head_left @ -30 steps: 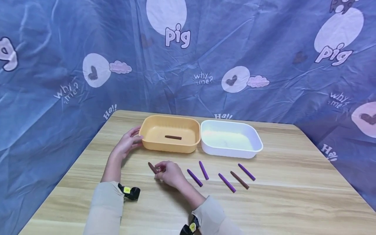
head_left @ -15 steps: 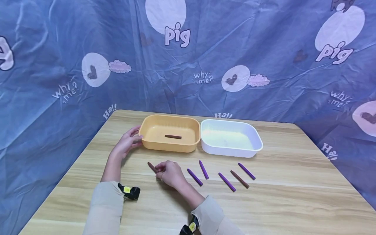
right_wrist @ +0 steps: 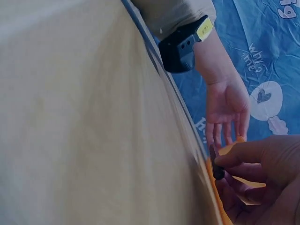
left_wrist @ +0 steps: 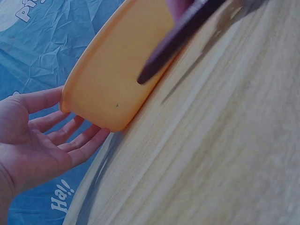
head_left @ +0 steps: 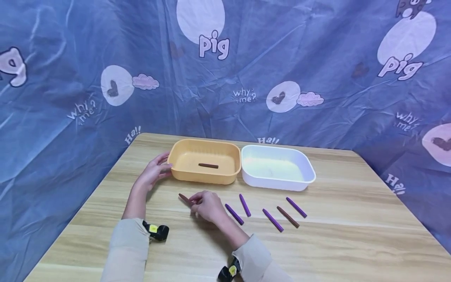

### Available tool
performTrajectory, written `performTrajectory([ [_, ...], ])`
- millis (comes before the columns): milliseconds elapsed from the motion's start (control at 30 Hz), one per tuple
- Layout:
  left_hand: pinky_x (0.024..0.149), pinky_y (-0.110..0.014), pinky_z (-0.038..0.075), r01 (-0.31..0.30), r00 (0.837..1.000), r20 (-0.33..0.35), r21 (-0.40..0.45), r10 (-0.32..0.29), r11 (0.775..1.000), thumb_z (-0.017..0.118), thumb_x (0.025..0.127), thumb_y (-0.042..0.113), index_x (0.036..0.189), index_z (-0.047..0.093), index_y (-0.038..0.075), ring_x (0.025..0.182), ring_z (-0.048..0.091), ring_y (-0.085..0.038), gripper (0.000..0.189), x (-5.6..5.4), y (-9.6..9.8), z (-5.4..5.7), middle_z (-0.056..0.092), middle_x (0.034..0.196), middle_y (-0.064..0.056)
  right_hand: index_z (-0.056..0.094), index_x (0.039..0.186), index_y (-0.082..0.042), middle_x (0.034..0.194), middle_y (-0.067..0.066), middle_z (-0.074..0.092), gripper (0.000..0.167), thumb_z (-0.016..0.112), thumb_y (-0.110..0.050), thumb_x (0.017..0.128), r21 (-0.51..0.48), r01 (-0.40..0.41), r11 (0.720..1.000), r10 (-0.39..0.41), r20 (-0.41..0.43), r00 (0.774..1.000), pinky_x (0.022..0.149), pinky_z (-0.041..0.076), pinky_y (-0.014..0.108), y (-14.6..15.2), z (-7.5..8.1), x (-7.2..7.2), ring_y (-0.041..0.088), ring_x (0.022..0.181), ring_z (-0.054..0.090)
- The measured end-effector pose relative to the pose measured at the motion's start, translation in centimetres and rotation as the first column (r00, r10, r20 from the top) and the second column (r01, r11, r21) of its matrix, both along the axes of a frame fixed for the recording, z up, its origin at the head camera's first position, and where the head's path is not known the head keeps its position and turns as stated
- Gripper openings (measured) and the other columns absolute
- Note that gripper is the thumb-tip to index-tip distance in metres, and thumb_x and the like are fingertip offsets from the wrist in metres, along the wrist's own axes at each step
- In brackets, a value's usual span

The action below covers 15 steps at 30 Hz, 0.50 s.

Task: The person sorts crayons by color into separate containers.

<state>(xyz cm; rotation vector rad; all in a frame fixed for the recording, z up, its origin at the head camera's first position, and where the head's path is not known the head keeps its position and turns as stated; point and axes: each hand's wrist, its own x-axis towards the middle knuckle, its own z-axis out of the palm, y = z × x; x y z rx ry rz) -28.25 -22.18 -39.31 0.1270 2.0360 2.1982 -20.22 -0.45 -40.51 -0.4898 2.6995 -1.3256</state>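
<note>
My right hand [head_left: 210, 207] pinches a brown crayon [head_left: 184, 199] between thumb and fingers, its tip pointing to the far left. In the left wrist view this crayon [left_wrist: 171, 47] hangs over the wood with its shadow below. My left hand [head_left: 152, 172] touches the left end of an orange tub [head_left: 202, 177]; its fingers [left_wrist: 89, 145] are extended against the wall. Inside the tub lies another brown crayon [head_left: 208, 165]. A white tub [head_left: 275, 183] stands directly to the right. Between thumb and fingers, the right wrist view shows the held crayon [right_wrist: 215, 164].
Right of my right hand lie several purple crayons [head_left: 234, 214] and one brown crayon [head_left: 287, 216] on the wooden table [head_left: 334, 243]. A blue printed cloth [head_left: 218, 98] hangs behind the table and along its sides.
My right hand has shifted slightly to the right with the brown crayon, whose front end appears a little raised. My left hand stays at the orange tub.
</note>
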Motion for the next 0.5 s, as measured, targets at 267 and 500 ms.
performTrajectory([
  [267, 0.099, -0.046, 0.033, 0.0, 1.0, 0.005, -0.011, 0.0, 1.0, 0.044, 0.092, -0.002, 0.146, 0.012, 0.001, 0.124, 0.03, -0.043, 0.062, 0.1, 0.0, -0.2, 0.015, 0.147, -0.023, 0.073, 0.091, -0.01, 0.073, -0.006, 0.062, 0.021, 0.069, -0.001, 0.073, -0.02, 0.02, 1.0, -0.02, 0.018, 1.0, 0.055, 0.043, 0.022, 0.7, 1.1, -0.7, 0.005, 0.061, 0.056],
  [500, 0.099, -0.047, 0.032, 0.002, 1.0, -0.002, -0.01, -0.002, 1.0, 0.044, 0.092, -0.002, 0.145, 0.012, 0.001, 0.124, 0.031, -0.042, 0.062, 0.0, -0.1, -0.2, 0.015, 0.147, -0.023, 0.073, 0.09, -0.005, 0.076, 0.001, 0.067, 0.019, 0.067, 0.002, 0.072, 0.027, -0.017, 0.999, 0.021, -0.131, 0.991, 0.056, 0.044, 0.021, 1.5, 2.9, -1.8, 0.007, 0.062, 0.055],
])
